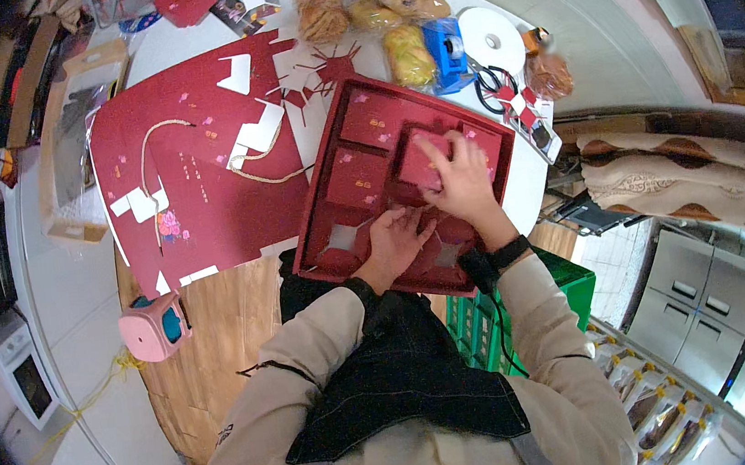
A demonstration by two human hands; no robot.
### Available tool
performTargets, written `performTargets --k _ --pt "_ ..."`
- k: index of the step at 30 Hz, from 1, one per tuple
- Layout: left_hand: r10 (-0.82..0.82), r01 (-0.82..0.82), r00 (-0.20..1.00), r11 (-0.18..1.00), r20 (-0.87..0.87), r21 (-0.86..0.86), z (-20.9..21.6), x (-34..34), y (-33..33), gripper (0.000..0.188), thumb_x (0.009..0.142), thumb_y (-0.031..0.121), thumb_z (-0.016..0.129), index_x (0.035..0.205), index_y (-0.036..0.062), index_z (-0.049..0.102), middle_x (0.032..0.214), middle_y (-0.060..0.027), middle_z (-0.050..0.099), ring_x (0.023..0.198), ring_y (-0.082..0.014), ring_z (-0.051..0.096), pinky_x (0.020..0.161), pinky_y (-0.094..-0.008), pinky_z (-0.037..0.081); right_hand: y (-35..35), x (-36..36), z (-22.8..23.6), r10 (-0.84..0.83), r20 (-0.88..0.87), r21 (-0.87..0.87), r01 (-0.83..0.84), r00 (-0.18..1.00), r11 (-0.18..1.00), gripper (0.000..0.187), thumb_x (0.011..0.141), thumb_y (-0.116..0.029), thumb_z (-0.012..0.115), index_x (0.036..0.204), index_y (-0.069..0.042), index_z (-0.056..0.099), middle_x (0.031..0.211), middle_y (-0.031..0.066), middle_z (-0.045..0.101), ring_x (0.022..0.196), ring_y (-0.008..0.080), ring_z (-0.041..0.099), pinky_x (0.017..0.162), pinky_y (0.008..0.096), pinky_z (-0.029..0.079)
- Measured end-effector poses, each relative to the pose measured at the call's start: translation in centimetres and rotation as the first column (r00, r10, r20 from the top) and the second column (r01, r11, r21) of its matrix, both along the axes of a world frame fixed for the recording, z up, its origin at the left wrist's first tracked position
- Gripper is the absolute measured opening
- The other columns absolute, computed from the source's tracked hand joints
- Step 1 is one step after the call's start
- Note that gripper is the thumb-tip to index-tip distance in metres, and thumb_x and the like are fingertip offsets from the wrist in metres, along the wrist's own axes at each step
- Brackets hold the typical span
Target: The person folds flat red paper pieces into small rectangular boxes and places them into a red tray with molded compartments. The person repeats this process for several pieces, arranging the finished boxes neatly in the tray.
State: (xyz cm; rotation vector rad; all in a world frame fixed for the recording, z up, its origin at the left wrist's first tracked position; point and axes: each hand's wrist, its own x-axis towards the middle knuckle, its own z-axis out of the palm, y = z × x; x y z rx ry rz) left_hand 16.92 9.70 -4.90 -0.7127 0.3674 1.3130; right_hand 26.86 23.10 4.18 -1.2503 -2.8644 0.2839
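A dark red shallow box (310, 244) lies tilted at the near edge of the white table, divided inside into compartments. Two red lidded small boxes (358, 184) fill compartments on its left side. My right hand (463, 176) grips another small red box (417, 165) from above, over the right part of the shallow box. My left hand (399, 240) reaches over the near wall, fingers stretched into the middle of the box near the dividers; nothing shows in it. Pale patches show in the compartments nearest me.
Flat red cardboard (199, 160) with cream rope handles covers the left of the table (163, 50). Bagged goods (408, 58), a blue tape dispenser (446, 54), a white roll (492, 40) and black scissors (496, 90) lie at the back. A green crate (571, 283) stands below right.
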Motion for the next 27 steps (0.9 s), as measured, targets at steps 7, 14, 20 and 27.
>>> performTargets --k 7,14,20,27 --pt "0.066 -0.066 0.997 0.998 0.029 0.008 -1.2 0.7 0.1 0.004 0.080 0.014 0.058 0.082 0.0119 0.061 0.094 -0.0047 0.063 0.101 -0.0258 0.057 0.105 -0.0532 0.040 1.0 -0.4 0.3 0.051 0.013 0.028 -0.052 0.999 0.998 0.090 0.061 -0.033 0.083 0.142 -0.029 0.043 0.124 0.0182 0.046 0.113 0.0375 0.048 0.094 0.0494 0.040" --pt "0.087 -0.097 0.993 0.985 0.074 0.146 -2.4 1.0 0.4 0.007 0.080 0.014 0.055 0.080 0.0115 0.061 0.091 -0.0042 0.065 0.101 -0.0257 0.058 0.107 -0.0515 0.037 1.5 -0.3 0.2 0.079 0.055 0.079 -0.083 0.995 0.993 0.089 0.060 -0.034 0.083 0.141 -0.031 0.045 0.123 0.0166 0.048 0.111 0.0372 0.050 0.095 0.0494 0.040" --pt "0.054 -0.056 0.998 0.995 0.026 0.084 -0.7 0.6 0.8 0.007 0.080 0.013 0.055 0.081 0.0125 0.062 0.088 -0.0039 0.067 0.105 -0.0268 0.058 0.109 -0.0515 0.035 1.4 -0.7 0.3 0.062 0.091 -0.002 -0.062 0.994 0.998 0.089 0.060 -0.036 0.083 0.141 -0.033 0.045 0.125 0.0167 0.047 0.113 0.0368 0.049 0.096 0.0500 0.038" --pt "0.099 -0.113 0.992 0.971 0.075 0.209 -2.4 1.0 -0.1 0.010 0.080 0.013 0.055 0.083 0.0150 0.064 0.099 -0.0033 0.067 0.109 -0.0266 0.057 0.110 -0.0521 0.033 1.0 -0.8 0.1 0.003 0.099 0.029 -0.006 0.995 1.000 0.089 0.058 -0.036 0.084 0.139 -0.035 0.047 0.127 0.0168 0.046 0.115 0.0362 0.048 0.097 0.0518 0.036"
